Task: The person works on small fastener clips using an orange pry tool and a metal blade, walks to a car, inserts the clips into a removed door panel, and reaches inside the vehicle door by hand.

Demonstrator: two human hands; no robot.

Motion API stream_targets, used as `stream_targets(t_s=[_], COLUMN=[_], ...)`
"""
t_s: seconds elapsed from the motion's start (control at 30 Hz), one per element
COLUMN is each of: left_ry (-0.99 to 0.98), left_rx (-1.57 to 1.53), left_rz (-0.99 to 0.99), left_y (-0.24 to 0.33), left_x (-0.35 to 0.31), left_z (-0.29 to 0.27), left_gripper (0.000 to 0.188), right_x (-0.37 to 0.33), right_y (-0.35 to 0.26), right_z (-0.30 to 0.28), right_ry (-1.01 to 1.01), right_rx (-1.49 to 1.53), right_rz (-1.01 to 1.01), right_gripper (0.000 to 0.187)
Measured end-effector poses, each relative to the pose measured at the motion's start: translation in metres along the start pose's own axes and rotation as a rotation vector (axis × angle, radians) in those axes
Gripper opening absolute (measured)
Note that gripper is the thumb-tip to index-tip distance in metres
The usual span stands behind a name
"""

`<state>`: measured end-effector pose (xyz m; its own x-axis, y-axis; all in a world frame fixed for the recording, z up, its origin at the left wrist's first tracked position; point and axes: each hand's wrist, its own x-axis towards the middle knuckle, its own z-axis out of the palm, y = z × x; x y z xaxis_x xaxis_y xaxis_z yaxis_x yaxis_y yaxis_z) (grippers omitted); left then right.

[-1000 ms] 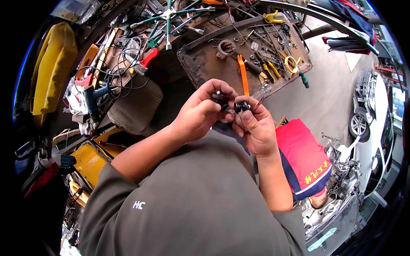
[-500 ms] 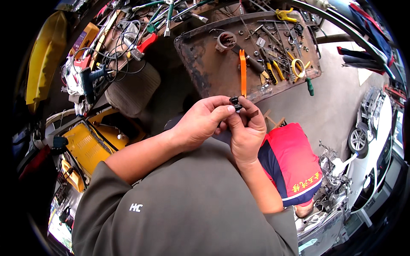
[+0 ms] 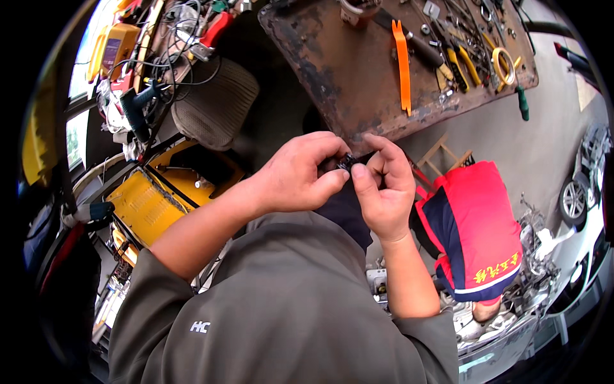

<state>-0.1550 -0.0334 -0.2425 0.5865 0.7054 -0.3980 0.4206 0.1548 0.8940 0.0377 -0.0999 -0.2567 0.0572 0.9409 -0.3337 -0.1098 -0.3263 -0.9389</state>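
The person holds both hands in front of the body, just below the near edge of a rusty metal table (image 3: pixel 320 70). A small black part (image 3: pixel 346 161) is between the fingertips of the two hands, above the lap, and its exact form is too small and dark to tell. The left hand (image 3: pixel 295 174) is narrow, with its thumb and bent fingers closed on this part from the left side. The right hand (image 3: pixel 388 192) is also narrow; its thumb tip meets the part at the right end, while the fingers bend behind the thumb, so one cannot tell if they pinch it too. On the table, an orange pry tool (image 3: pixel 402 67) lies near this edge, and to its right are pliers with yellow handles (image 3: pixel 458 67), a yellow ring (image 3: pixel 496 66) and, reaching over the border, a green handle (image 3: pixel 522 104). A reddish cup (image 3: pixel 359 14) stands farther back. At the left there are a ribbed grey-brown seat (image 3: pixel 214 105) and a yellow metal panel (image 3: pixel 139 201). At the right, a co-worker in a red and navy shirt (image 3: pixel 483 224) bends toward exposed car parts, and a car wheel (image 3: pixel 573 200) shows beyond.
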Motion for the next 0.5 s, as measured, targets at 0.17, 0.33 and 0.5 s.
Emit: stream_targets(t_s=[0.17, 0.33, 0.5], left_ry=[0.002, 0.154, 0.243], left_rx=[0.045, 0.027, 0.163], left_rz=[0.067, 0.071, 0.194], left_y=[-0.058, -0.106, -0.163], left_x=[0.013, 0.018, 0.029], left_z=[0.025, 0.064, 0.098], left_gripper=[0.029, 0.042, 0.040], right_x=[-0.018, -0.030, -0.019], right_y=[0.062, 0.115, 0.173], right_z=[0.000, 0.009, -0.008], right_ry=[0.060, 0.281, 0.269], right_rx=[-0.020, 0.007, 0.073], right_rz=[0.113, 0.181, 0.205], right_gripper=[0.021, 0.014, 0.014])
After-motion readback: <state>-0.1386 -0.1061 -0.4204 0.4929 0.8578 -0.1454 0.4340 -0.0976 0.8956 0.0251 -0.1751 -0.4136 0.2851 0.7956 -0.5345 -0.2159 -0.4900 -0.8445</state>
